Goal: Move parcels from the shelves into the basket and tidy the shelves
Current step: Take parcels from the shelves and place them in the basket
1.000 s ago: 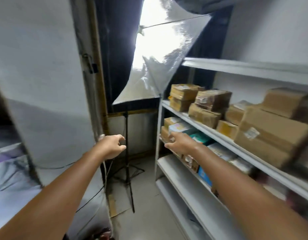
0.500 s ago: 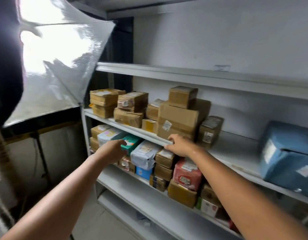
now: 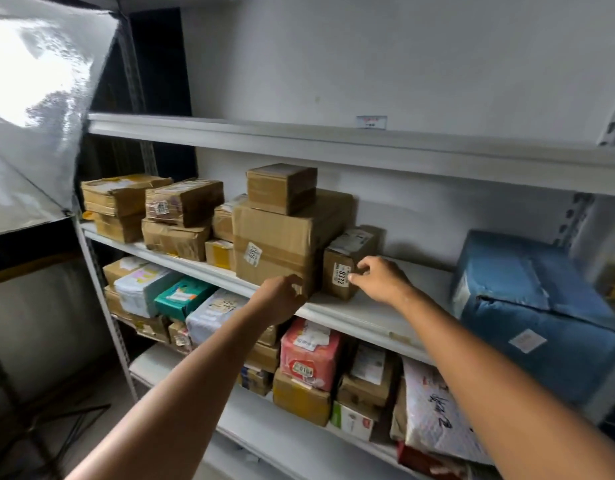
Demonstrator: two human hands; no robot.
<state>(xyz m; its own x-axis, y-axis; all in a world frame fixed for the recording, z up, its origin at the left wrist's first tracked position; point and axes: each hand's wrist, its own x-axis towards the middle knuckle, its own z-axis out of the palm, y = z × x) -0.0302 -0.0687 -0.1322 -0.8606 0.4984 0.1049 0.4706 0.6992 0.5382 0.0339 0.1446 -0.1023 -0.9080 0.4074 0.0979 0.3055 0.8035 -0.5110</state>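
Note:
A white shelf (image 3: 365, 315) carries several cardboard parcels. My right hand (image 3: 380, 278) touches the front right corner of a small brown box (image 3: 344, 261) with a label reading 0332, fingers loosely bent around its edge. My left hand (image 3: 282, 296) sits with curled fingers at the lower front corner of the big cardboard box (image 3: 275, 247), which has a smaller box (image 3: 282, 187) stacked on top. Whether either hand has a firm hold is unclear. The basket is not in view.
A large blue-wrapped parcel (image 3: 538, 313) fills the shelf's right end. The lower shelf (image 3: 181, 367) holds several mixed packages, including a pink one (image 3: 309, 355) and a teal one (image 3: 183, 296). A silver photo reflector (image 3: 39, 98) on a stand is at the left.
My view swung right from the reflector to the shelves. Both hands rose to the middle shelf; the right went to the small labelled box, the left to the big box's corner.

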